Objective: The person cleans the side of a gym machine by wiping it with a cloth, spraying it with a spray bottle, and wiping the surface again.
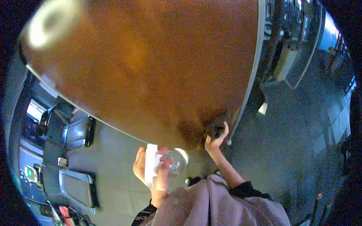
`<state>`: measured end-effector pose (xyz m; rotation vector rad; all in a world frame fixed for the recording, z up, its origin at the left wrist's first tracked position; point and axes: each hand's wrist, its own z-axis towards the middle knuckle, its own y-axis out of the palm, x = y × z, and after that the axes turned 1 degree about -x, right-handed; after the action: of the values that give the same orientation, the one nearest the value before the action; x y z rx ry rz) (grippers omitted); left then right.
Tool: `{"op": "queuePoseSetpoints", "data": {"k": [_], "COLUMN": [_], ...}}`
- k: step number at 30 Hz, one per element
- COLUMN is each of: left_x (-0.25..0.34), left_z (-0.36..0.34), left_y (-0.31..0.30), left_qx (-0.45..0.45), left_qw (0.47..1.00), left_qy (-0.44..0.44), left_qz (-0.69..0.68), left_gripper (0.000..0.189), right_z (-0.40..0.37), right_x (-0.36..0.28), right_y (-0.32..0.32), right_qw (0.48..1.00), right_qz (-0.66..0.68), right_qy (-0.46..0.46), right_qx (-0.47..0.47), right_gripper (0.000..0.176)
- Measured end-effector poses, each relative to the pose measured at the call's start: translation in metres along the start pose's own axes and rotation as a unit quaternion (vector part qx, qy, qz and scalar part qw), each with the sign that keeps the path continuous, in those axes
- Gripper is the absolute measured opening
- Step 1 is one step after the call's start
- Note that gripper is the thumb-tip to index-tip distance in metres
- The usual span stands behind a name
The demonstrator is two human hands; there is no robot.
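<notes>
We've got our left hand [140,166] closed round a clear bottle [177,162], a white cloth [151,162] pinned against it, both held low over the floor [109,165] just off the brown table [151,67]. Our right hand [215,142] is curled tight on a dark lump [215,128] (too blurred to name) at the table's near edge. Grey chairs [77,132] stand off to the left.

Grey-mauve top [211,203], dark sleeves [249,187] (black or close to it) bunched at the forearms, left hand [151,169] and right hand [215,140] bare
</notes>
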<state>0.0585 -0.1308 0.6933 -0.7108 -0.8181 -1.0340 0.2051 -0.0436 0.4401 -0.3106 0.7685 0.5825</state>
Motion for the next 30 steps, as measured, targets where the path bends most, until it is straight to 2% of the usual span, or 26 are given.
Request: {"op": "queuePoseSetpoints", "data": {"k": [2, 4, 6, 8, 10, 12, 13, 14, 15, 16, 18, 20, 22, 23, 24, 26, 27, 28, 30], "left_x": [0.023, 0.034, 0.042, 0.046, 0.043, 0.038, 0.029, 0.016, 0.008, 0.006, 0.003, 0.012, 0.026, 0.023, 0.02, 0.018, 0.022, 0.023, 0.025], "left_z": [0.018, 0.032, 0.041, 0.043, 0.041, 0.041, 0.041, 0.042, 0.041, 0.039, 0.037, 0.038, 0.036, 0.034, 0.033, 0.037, 0.035, 0.034, 0.034], "left_y": [0.015, 0.031, 0.042, 0.051, 0.048, 0.048, 0.045, 0.039, 0.035, 0.033, 0.031, 0.024, 0.019, 0.019, 0.017, 0.009, 0.005, 0.006, 0.003], "left_qx": [-0.049, -0.053, -0.06, -0.074, -0.069, -0.055, -0.055, -0.058, -0.063, -0.064, -0.049, -0.073, -0.058, -0.044, -0.053, -0.055, -0.056, -0.06, -0.035], "left_qw": [0.998, 0.996, 0.995, 0.989, 0.988, 0.99, 0.99, 0.992, 0.993, 0.993, 0.994, 0.993, 0.997, 0.997, 0.997, 0.995, 0.991, 0.991, 0.988], "left_qy": [0.025, 0.035, 0.04, 0.048, 0.046, 0.044, 0.047, 0.059, 0.069, 0.07, 0.055, 0.042, -0.022, -0.033, -0.034, -0.051, -0.083, -0.084, -0.09], "left_qz": [-0.042, -0.06, -0.072, -0.116, -0.129, -0.119, -0.122, -0.1, -0.075, -0.075, -0.074, -0.081, -0.055, -0.046, -0.043, -0.065, -0.091, -0.09, -0.119], "left_gripper": [0.051, 0.053, 0.055, 0.019, 0.019, 0.02, 0.02, 0.034, 0.049, 0.049, 0.048, 0.046, 0.029, 0.031, 0.031, 0.033, 0.035, 0.035, 0.035], "right_z": [0.02, 0.017, 0.018, 0.008, 0.005, 0.013, 0.017, 0.039, 0.064, 0.092, 0.156, 0.219, 0.266, 0.282, 0.293, 0.295, 0.279, 0.265, 0.233], "right_x": [-0.012, -0.004, 0.0, 0.01, 0.004, -0.003, -0.003, -0.011, -0.018, -0.029, -0.043, -0.083, -0.129, -0.161, -0.189, -0.235, -0.245, -0.24, -0.225], "right_y": [-0.011, -0.013, -0.009, -0.009, -0.016, -0.016, -0.008, -0.007, -0.009, -0.013, -0.022, -0.03, -0.034, -0.034, -0.032, -0.022, -0.02, -0.017, -0.014], "right_qw": [0.995, 0.997, 0.993, 0.996, 0.996, 1.0, 0.996, 0.996, 0.992, 0.981, 0.974, 0.98, 0.982, 0.982, 0.979, 0.954, 0.948, 0.943, 0.942], "right_qz": [-0.037, -0.031, -0.023, -0.042, -0.038, 0.027, 0.056, 0.056, 0.027, -0.002, 0.073, 0.106, 0.122, 0.129, 0.059, -0.011, -0.056, -0.038, -0.032], "right_qy": [-0.088, -0.062, -0.115, -0.076, -0.074, -0.012, -0.004, -0.009, 0.07, 0.152, 0.135, 0.062, -0.021, -0.051, -0.138, -0.283, -0.306, -0.328, -0.332], "right_qx": [0.017, -0.015, 0.009, -0.007, -0.019, -0.001, 0.066, 0.069, 0.097, 0.124, 0.165, 0.155, 0.143, 0.127, 0.137, 0.1, 0.065, 0.039, 0.023], "right_gripper": [0.066, 0.066, 0.064, 0.064, 0.064, 0.051, 0.048, 0.048, 0.049, 0.05, 0.046, 0.045, 0.044, 0.042, 0.043, 0.046, 0.049, 0.061, 0.052]}}
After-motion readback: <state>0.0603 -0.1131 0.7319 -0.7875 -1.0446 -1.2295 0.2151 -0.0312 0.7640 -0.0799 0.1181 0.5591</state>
